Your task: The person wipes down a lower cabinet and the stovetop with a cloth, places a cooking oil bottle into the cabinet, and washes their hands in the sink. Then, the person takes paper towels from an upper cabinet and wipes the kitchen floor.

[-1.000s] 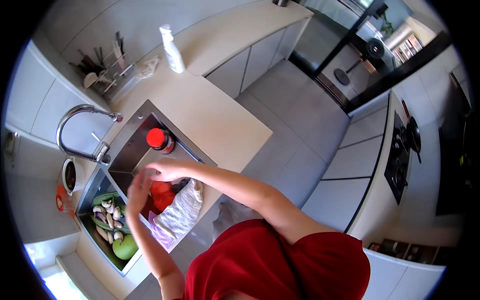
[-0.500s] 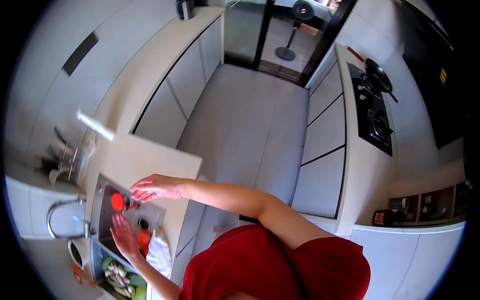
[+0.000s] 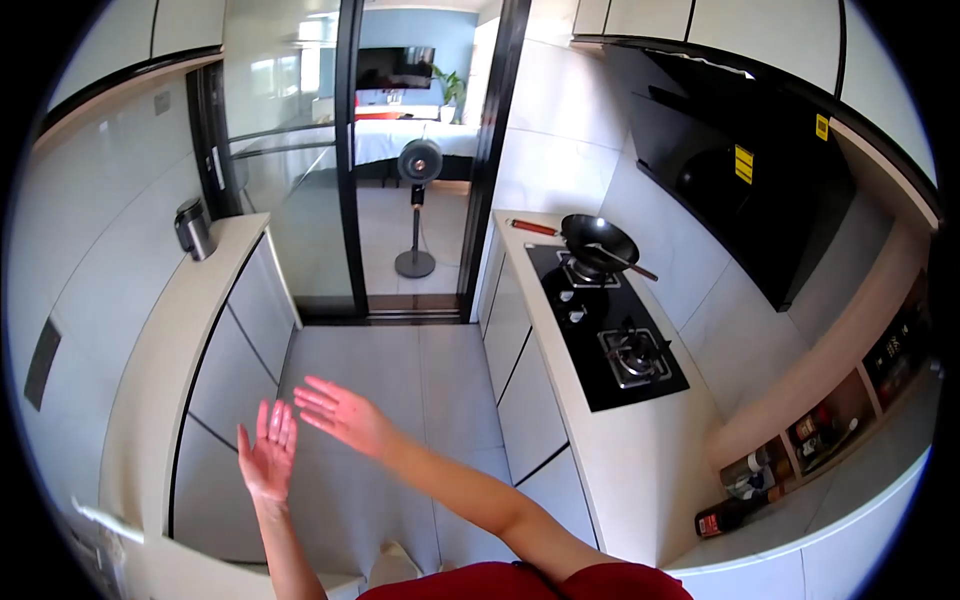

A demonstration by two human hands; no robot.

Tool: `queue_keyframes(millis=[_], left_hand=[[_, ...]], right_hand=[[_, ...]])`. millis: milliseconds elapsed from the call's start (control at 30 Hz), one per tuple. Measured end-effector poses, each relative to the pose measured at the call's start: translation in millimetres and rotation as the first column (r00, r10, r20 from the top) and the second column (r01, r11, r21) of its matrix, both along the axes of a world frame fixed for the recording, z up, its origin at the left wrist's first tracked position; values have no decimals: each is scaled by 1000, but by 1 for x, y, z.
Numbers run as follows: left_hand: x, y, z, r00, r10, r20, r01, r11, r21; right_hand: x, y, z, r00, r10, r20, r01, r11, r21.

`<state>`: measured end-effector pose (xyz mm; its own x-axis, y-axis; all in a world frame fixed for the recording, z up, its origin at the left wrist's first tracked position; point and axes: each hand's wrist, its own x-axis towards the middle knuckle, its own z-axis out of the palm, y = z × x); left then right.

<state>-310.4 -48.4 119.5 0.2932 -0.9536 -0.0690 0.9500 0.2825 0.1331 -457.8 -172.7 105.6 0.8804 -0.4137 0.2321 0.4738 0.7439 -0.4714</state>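
Head view: left hand (image 3: 268,458), palm showing, fingers extending and parting slightly, holding nothing; right hand (image 3: 345,415), reaching across from the right with fingers spreading, likewise holding nothing; fingertips of the two are lying near one another, whether touching cannot be told; progress, by judgement: neither hand is gripping anything, so no handling is appearing under way, and what is done or left is not showing; pale base cabinets (image 3: 230,350), appearing nearest to the left hand, are lining the left side; grey floor tiles (image 3: 375,360) are spreading below both hands, running towards a glass sliding door (image 3: 280,240) and giving a lane for arm movement; right counter (image 3: 640,460) is bounding that lane with its long edge, carrying a gas hob (image 3: 588,345); wok (image 3: 590,235) is resting over the far burner, its red handle pointing left; steel jug (image 3: 195,232) is standing at the left counter's far end; pedestal fan (image 3: 420,160) is standing beyond the doorway.
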Motion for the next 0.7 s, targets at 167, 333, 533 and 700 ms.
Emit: queue_keyframes(millis=[167, 333, 533, 700], left_hand=[[-24, -172, 37, 969, -242, 45, 246, 964, -100], [-35, -345, 58, 872, -473, 125, 487, 822, -296], [-85, -511, 118, 771, -618, 155, 625, 687, -371], [-155, -641, 160, 631, -724, 280, 755, 489, -437]], right_hand=[[-33, -134, 42, 967, -252, 32, 253, 967, -33], [-63, -252, 100, 880, -475, -12, 472, 877, -85], [-104, -375, 151, 722, -686, 94, 691, 722, -43], [-165, -466, 191, 550, -812, 194, 832, 553, -48]])
